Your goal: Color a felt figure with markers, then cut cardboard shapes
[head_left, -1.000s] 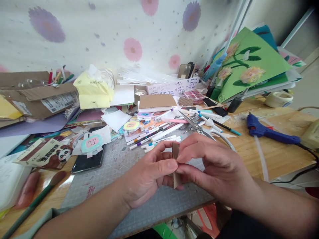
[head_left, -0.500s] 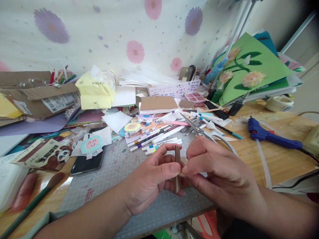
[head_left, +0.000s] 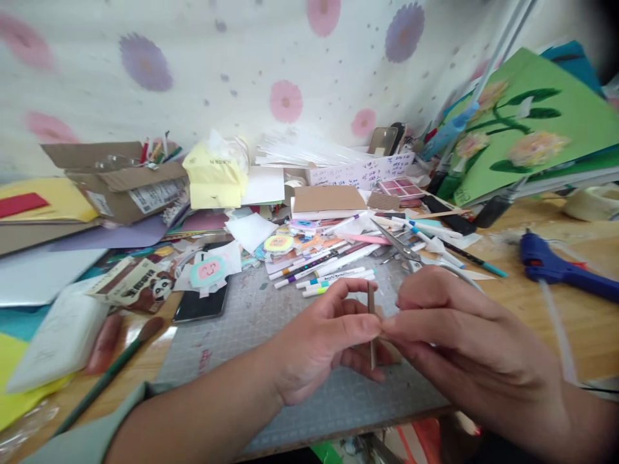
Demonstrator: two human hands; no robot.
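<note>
Cardboard strip: a narrow brown strip of corrugated cardboard (head_left: 371, 299) stands almost upright, edge toward the viewer, raised above the front edge of the mat.
Left hand: the bare left hand (head_left: 329, 341) is clamped on the strip, thumb against its left side and fingers curled around behind; this likely steadies it along its length and leaves the right side within reach.
Right hand: the bare right hand (head_left: 459, 335) has thumb and forefinger drawn together, touching the strip's right side; what lies between them, if anything, is hidden. The close pinch suggests fine work on a small spot.
Mat: a grey gridded cutting mat (head_left: 232, 348) covers the front middle of the pale wooden worktop (head_left: 512, 322), probably to protect it.
Scissors: metal scissors with grey handles (head_left: 411, 258) lie just beyond the right hand, seemingly kept within reach.
Markers: slim white-barrelled markers (head_left: 333, 277) lie heaped beyond the left hand, apparently pushed back to leave working room.
Glue gun: a blue glue gun (head_left: 556, 267) lies toward the worktop's right edge, perhaps to keep its nozzle away from the paper.
Brush: a green-handled paintbrush (head_left: 113, 372) slants across the worktop's front left corner, well apart from both hands.
</note>
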